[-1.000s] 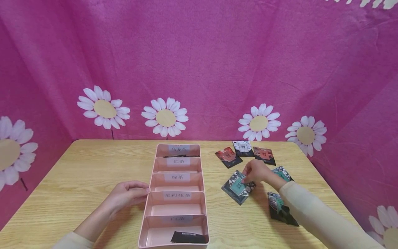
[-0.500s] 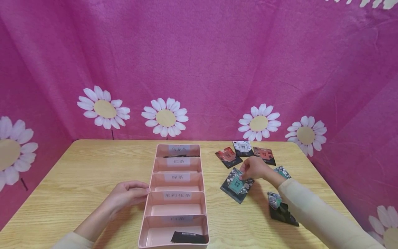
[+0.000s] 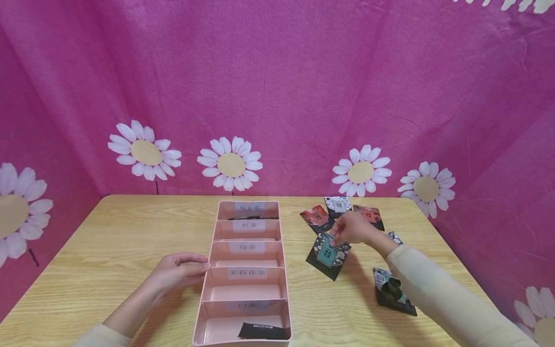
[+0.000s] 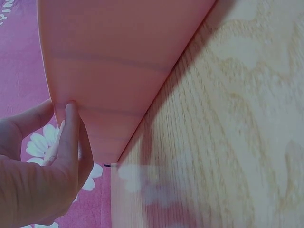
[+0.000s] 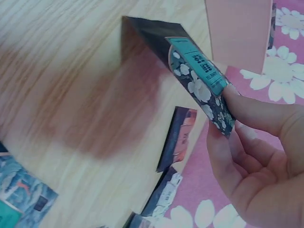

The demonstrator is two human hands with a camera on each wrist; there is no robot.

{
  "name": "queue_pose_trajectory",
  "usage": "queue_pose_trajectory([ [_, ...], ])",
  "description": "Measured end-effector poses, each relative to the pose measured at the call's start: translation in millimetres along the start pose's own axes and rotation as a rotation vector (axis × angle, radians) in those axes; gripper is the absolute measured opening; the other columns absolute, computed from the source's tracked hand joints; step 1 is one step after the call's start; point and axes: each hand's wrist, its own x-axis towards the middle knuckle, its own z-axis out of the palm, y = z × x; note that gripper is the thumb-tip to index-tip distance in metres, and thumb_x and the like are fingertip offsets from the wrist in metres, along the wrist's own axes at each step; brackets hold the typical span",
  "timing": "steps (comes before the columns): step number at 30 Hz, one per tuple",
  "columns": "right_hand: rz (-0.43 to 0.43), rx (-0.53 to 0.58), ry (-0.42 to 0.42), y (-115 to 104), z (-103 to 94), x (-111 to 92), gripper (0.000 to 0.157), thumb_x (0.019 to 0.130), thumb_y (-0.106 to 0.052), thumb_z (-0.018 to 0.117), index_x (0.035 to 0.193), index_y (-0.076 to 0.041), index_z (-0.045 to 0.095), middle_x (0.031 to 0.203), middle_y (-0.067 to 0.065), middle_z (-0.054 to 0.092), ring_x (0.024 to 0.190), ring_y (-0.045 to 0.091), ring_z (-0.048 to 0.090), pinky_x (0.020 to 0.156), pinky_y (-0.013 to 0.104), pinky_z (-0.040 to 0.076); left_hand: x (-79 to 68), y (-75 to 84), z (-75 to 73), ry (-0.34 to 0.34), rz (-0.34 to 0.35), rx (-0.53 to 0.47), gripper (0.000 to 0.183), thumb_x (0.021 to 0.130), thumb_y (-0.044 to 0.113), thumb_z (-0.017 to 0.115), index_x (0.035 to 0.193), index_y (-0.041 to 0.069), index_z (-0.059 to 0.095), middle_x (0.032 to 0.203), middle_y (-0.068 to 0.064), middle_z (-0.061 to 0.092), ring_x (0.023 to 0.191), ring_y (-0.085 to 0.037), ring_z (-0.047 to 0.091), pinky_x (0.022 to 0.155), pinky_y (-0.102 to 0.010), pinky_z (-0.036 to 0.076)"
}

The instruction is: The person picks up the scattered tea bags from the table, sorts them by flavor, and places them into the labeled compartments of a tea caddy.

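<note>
R hand [image 3: 352,228] pinches green-label pkt [image 3: 327,256], right of pink tray [image 3: 244,292] & tipped steeper than a sec ago, so it's in hand but outside tray; L hand [image 3: 177,271] grips tray's left side.

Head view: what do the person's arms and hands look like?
The left hand and right hand are bare, ungloved. The left sleeve and right sleeve are plain pale cream, with no markings visible; only the end of the left one shows.
</note>
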Motion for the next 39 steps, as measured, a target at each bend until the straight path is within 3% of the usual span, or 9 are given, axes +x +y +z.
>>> queue_pose_trajectory([
  [12, -0.138, -0.054, 0.019, -22, -9.6, -8, 0.013, 0.074, -0.013, 0.081, 0.076, -0.005, 0.070, 0.069, 0.003, 0.069, 0.063, 0.008, 0.054, 0.055, 0.018, 0.048, 0.0, -0.2, 0.3, 0.000, -0.004, -0.014, 0.040, 0.086, 0.014, 0.069, 0.116, -0.011, 0.059, 0.095, -0.001, 0.072, 0.091, -0.011, 0.069, 0.087, -0.028, 0.061],
  [31, -0.247, -0.094, 0.048, -58, -19.9, -25, 0.012, 0.073, -0.008, 0.081, 0.073, -0.007, 0.069, 0.067, 0.003, 0.069, 0.061, 0.006, 0.057, 0.054, 0.016, 0.050, 0.8, -0.7, -0.4, -0.002, 0.003, -0.016, 0.038, 0.087, 0.013, 0.068, 0.115, -0.011, 0.060, 0.095, -0.001, 0.071, 0.090, -0.009, 0.068, 0.086, -0.025, 0.061],
  [39, -0.282, -0.116, 0.073, -70, -25.4, -30, 0.014, 0.072, -0.006, 0.080, 0.069, -0.008, 0.067, 0.063, 0.002, 0.064, 0.058, 0.007, 0.052, 0.050, 0.016, 0.046, 0.5, -0.1, 0.1, 0.004, -0.002, -0.027, 0.039, 0.086, 0.014, 0.070, 0.115, -0.010, 0.061, 0.094, -0.001, 0.071, 0.090, -0.010, 0.068, 0.086, -0.026, 0.061],
])
